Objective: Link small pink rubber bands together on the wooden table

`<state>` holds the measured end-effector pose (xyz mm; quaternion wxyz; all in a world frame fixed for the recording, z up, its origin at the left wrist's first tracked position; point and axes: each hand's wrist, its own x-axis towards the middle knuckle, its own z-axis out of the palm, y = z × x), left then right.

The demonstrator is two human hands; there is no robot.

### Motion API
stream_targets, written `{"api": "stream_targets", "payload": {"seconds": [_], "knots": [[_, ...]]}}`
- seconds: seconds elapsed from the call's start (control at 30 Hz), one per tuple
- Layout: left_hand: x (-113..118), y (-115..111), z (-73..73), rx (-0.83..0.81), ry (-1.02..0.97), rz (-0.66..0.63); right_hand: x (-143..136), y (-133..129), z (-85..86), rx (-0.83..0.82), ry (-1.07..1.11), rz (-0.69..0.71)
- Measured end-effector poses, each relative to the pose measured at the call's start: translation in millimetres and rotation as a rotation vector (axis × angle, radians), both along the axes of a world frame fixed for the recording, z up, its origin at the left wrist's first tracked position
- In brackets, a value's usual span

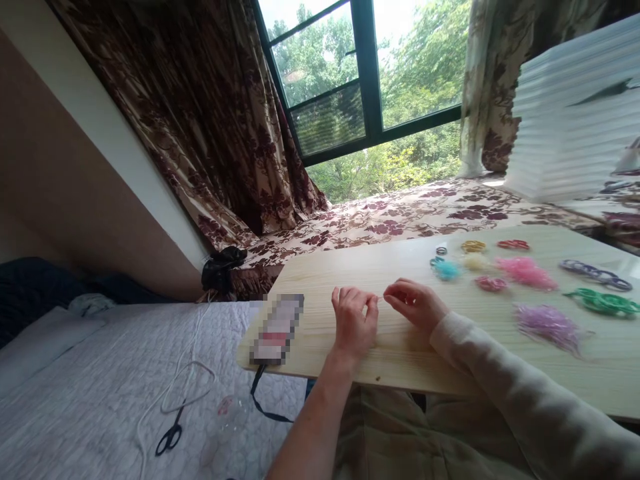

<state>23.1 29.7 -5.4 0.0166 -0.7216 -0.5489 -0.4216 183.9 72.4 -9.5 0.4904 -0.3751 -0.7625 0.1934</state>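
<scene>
My left hand and my right hand face each other above the pale wooden table. Between their fingertips a thin, light-coloured elastic band seems to be stretched, small and partly hidden. My left thumb and forefinger pinch one end, the right fingertips the other. To the right lie loose piles of thin elastic bands: pink, purple, light blue and pale yellow. Among them are coiled bundles in green, dark purple, red, yellow and rose.
A blurred-out phone-like object with a black strap lies at the table's left edge. Black-handled scissors and a white cable rest on the bed. Behind are a window and a white foam sheet.
</scene>
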Motion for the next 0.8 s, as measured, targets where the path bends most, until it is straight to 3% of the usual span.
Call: {"api": "stream_targets", "payload": {"seconds": [0.2, 0.4, 0.47, 0.57, 0.7, 0.8], "knots": [[-2, 4, -3.1, -0.004, -0.002, 0.104, 2, 1, 9.4, 0.052, 0.01, -0.076], [-2, 6, -7.7, -0.051, 0.028, 0.168, 21, -33, 43.9, 0.08, -0.011, -0.128], [-3, 7, -9.3, -0.067, 0.044, 0.179, 48, -50, 55.1, 0.09, -0.045, -0.165], [-3, 8, -11.0, -0.082, 0.062, 0.18, 110, -61, 64.2, 0.077, -0.097, -0.293], [-2, 7, -12.1, -0.073, 0.058, 0.162, 198, -42, 65.6, -0.086, -0.2, -0.503], [-2, 7, -13.8, -0.052, 0.046, 0.144, 237, -19, 58.9, -0.123, -0.289, -0.592]]}}
